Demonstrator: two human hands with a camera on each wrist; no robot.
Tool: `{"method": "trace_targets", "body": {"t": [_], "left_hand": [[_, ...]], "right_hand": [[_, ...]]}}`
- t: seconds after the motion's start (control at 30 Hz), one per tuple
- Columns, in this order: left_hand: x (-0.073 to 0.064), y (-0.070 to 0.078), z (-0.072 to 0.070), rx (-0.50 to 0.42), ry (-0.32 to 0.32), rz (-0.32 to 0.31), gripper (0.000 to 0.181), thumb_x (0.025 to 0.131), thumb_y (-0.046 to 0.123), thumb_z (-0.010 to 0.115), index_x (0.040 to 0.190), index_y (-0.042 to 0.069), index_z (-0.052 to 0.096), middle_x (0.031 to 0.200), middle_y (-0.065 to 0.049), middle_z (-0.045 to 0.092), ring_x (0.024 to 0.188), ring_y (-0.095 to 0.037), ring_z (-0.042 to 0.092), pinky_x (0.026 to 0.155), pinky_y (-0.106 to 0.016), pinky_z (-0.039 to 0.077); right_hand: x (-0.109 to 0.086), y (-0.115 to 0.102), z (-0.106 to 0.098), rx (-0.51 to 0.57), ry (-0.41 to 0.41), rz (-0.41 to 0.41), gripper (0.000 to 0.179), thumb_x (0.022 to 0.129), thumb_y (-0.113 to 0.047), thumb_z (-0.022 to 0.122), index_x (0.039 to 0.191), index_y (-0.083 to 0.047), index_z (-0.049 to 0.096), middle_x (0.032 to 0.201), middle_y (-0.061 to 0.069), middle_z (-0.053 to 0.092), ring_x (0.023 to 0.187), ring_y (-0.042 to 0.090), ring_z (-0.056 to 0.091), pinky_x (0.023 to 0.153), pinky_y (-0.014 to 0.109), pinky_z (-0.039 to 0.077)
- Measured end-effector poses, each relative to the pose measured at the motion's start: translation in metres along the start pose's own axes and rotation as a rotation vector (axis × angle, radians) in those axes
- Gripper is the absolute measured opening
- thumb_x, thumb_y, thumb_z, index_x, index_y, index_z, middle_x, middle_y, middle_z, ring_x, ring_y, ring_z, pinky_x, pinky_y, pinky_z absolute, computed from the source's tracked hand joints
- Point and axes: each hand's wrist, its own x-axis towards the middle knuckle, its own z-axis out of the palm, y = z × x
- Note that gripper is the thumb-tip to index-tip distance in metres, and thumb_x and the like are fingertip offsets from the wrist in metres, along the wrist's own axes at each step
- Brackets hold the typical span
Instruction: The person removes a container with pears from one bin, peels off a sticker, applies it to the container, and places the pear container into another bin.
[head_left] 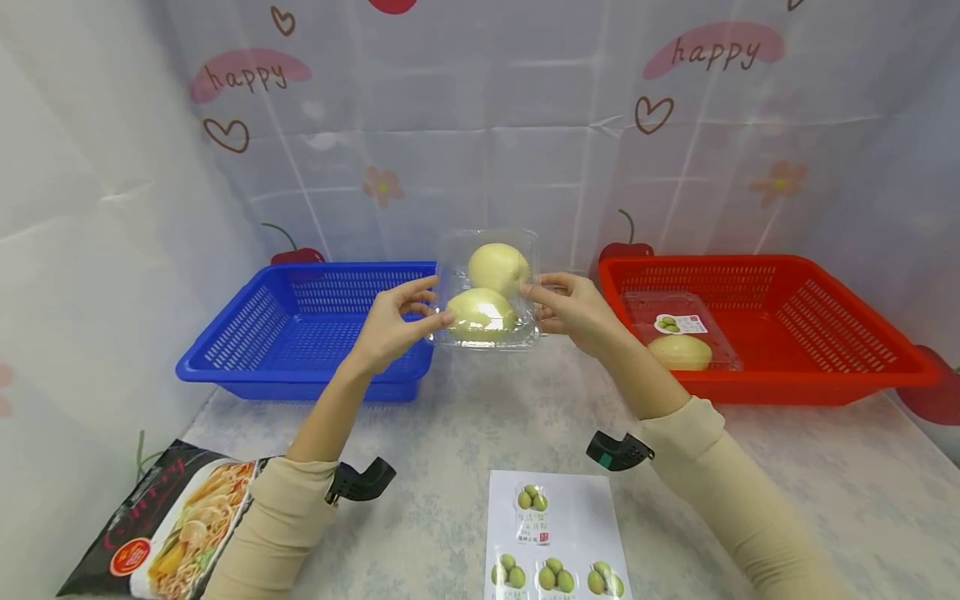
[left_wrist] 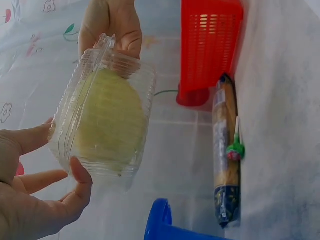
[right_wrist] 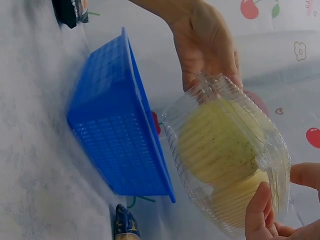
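A clear plastic clamshell box (head_left: 455, 258) is held up between both hands, over the gap between the two baskets. Inside it sit two pale yellow fruits, one behind (head_left: 498, 268) and one in front (head_left: 480, 313). At the box's left side, my left hand (head_left: 393, 323) grips the edge between thumb and fingers. My right hand (head_left: 576, 312) pinches the opposite side, its thumb on the front face. The left wrist view shows the ribbed wall of the box (left_wrist: 142, 80) with the lid seam along it. No label shows on this box.
A blue basket (head_left: 247, 373) stands at left, a red basket (head_left: 795, 387) at right. The red one holds another clamshell with a label (head_left: 681, 324) and fruit. A sticker sheet (head_left: 555, 512) lies in front; a black noodle packet (head_left: 202, 533) lies at lower left. A printed curtain (head_left: 465, 167) hangs behind.
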Motion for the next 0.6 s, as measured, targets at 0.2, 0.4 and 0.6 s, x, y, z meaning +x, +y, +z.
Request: {"method": "trace_targets", "body": {"t": [0.2,0.4,0.6], "left_hand": [[-0.005,0.001,0.021,-0.045,-0.126,-0.035,0.068,0.083,0.009,0.07,0.141,-0.003,0.037,0.129,-0.027,0.048,0.101,-0.033,0.056,0.067,-0.032,0.056],[-0.008,-0.002,0.039,-0.04,-0.179,-0.051,0.068,0.085,0.013,0.069,0.142,-0.002,0.036,0.131,-0.029,0.045,0.109,-0.037,0.052,0.065,-0.033,0.056],[-0.01,-0.009,0.051,0.112,-0.197,-0.078,0.07,0.083,0.021,0.07,0.14,-0.003,0.039,0.125,-0.028,0.052,0.105,-0.035,0.057,0.073,-0.037,0.054]], "right_hand": [[-0.015,0.013,-0.018,0.008,-0.009,0.029,0.063,0.09,-0.023,0.063,0.138,0.005,0.033,0.108,0.01,0.045,0.073,0.012,0.051,0.068,0.02,0.053],[-0.028,0.031,-0.032,-0.059,-0.037,0.031,0.068,0.091,-0.028,0.062,0.139,0.008,0.028,0.12,0.016,0.043,0.083,0.016,0.052,0.072,0.02,0.053],[-0.037,0.054,-0.03,-0.124,-0.043,0.031,0.066,0.093,-0.028,0.059,0.138,0.011,0.028,0.117,0.023,0.048,0.081,0.017,0.057,0.073,0.027,0.055]]}}
